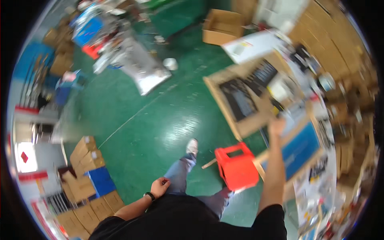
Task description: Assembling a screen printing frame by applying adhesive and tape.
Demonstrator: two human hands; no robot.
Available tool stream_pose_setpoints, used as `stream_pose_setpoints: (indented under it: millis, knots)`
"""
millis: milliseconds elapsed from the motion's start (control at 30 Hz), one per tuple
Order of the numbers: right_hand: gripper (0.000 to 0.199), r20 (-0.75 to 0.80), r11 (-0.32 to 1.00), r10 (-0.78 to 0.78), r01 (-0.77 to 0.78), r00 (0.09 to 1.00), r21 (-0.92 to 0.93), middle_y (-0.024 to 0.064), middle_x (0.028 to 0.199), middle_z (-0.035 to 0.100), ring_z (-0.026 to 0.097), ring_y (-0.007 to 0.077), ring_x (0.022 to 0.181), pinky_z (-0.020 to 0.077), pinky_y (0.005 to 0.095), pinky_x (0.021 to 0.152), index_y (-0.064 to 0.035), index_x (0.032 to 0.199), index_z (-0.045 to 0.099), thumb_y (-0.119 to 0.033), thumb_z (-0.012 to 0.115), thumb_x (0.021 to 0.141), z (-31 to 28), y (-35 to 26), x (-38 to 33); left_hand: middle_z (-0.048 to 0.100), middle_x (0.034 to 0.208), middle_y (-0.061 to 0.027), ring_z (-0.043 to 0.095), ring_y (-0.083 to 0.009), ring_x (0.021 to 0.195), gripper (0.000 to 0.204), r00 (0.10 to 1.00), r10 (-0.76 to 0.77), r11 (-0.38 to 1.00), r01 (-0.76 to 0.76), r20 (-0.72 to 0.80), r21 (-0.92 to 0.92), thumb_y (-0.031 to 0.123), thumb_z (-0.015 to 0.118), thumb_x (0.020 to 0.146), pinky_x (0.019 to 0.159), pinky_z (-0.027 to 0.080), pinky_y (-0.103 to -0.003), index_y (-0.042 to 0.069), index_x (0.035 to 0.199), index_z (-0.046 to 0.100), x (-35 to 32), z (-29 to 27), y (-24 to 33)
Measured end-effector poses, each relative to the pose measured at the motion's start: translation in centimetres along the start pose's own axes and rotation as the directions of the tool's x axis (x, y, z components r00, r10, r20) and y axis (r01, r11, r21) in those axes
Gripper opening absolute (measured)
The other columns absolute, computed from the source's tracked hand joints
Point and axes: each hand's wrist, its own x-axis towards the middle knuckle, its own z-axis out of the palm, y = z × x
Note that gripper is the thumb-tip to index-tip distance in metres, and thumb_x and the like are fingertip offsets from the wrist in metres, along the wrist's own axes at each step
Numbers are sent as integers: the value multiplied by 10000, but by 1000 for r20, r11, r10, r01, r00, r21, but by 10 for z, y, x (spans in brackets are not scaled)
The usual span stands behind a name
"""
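Note:
My left hand (160,187), with a dark band at the wrist, hangs by my left thigh. Its fingers are curled in, and whatever they may hold is too small to make out. My right arm stretches forward over a wood-edged blue panel (301,150). At its end, my right hand (277,126) is smeared by motion, so its fingers cannot be read. It is nearest the near edge of a shallow tan tray (224,102), which holds dark flat pieces (239,99) and a blurred whitish thing (281,89).
A red plastic stool (239,170) stands beside my legs, left of the panel. An open cardboard box (222,27) sits far ahead on the green floor (160,116). Stacked cartons (86,218) and a blue bin (101,182) are at left. Silvery sheeting (142,66) lies ahead.

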Motion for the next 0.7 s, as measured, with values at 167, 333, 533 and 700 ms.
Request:
stream_pose_setpoints:
  millis: [167, 333, 533, 700]
  knots:
    - [264, 91, 874, 483, -473, 871, -114, 136, 891, 701, 631, 272, 733, 507, 389, 663, -24, 1003, 699, -278, 627, 998, 50, 30, 54, 797, 996, -104, 731, -296, 909, 367, 949, -312, 933, 296, -48, -206, 398, 714, 934, 830, 574, -381, 75, 1091, 792, -1, -62, -103]
    - [374, 111, 715, 680, -689, 725, 117, 106, 820, 691, 607, 227, 680, 479, 347, 606, -27, 918, 701, -371, 626, 1044, 34, 40, 32, 802, 1046, -109, 733, -326, 918, 456, 862, -503, 847, 506, 64, -161, 452, 688, 929, 856, 583, -403, 48, 1118, 783, -3, -91, -162]
    - [256, 203, 422, 611, -533, 765, 733, 78, 818, 647, 548, 195, 661, 442, 313, 612, -62, 892, 662, -287, 617, 1005, -9, -51, -75, 794, 991, -91, 717, -318, 886, 469, 941, -334, 934, 339, 61, -115, 464, 668, 962, 850, 570, -422, 33, 1106, 784, 73, -115, -137]
    - [164, 381, 16, 364, -415, 850, 910, 55, 816, 611, 499, 169, 645, 411, 285, 618, -91, 870, 629, -217, 609, 973, -54, -206, -196, 802, 978, -114, 733, -327, 895, 548, 993, 55, 997, -49, 105, -63, 531, 605, 979, 865, 557, -394, 20, 996, 801, 118, -150, -36]
